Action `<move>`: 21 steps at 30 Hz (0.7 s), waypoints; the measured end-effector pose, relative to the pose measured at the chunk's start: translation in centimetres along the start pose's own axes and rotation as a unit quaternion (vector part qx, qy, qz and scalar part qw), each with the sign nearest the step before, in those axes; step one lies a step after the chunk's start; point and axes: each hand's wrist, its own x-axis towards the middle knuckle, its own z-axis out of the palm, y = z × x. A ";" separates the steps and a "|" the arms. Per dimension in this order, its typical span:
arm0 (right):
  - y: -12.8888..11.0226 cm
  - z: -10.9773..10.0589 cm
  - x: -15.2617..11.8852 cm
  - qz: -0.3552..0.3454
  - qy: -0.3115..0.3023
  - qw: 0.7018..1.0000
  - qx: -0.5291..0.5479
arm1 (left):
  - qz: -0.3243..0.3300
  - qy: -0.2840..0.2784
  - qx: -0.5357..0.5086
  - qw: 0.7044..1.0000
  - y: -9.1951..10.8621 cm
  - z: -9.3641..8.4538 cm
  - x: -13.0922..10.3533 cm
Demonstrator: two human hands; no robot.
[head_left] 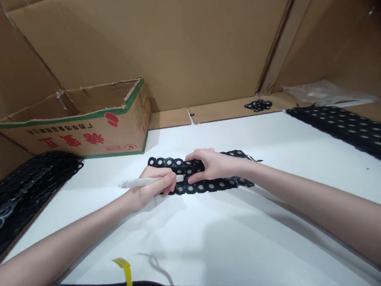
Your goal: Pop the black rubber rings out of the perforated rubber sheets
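A black perforated sheet of joined rings [210, 186] lies flat on the white board, with pale discs showing in its holes. My left hand [157, 181] is closed around a white pen-like tool [140, 182], its tip against the sheet's middle rows. From the right, my right hand [212, 164] holds the sheet down, its thumb and curled fingers bent onto the rings. Both hands cover part of the sheet. Whether anything small sits under the right fingertips is hidden.
An open cardboard box [86, 134] stands at the back left. Stacked black ring sheets [21, 189] lie at the left, and another black sheet [349, 129] at the right. Loose black rings [258, 105] are heaped at the back, near clear plastic [326, 92]. Yellow tape [125, 271] sticks up in front.
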 end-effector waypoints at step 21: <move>-0.2 -0.3 0.0 -0.015 -0.029 0.999 -0.021 | 0.000 -0.004 -0.018 1.000 0.4 0.3 0.3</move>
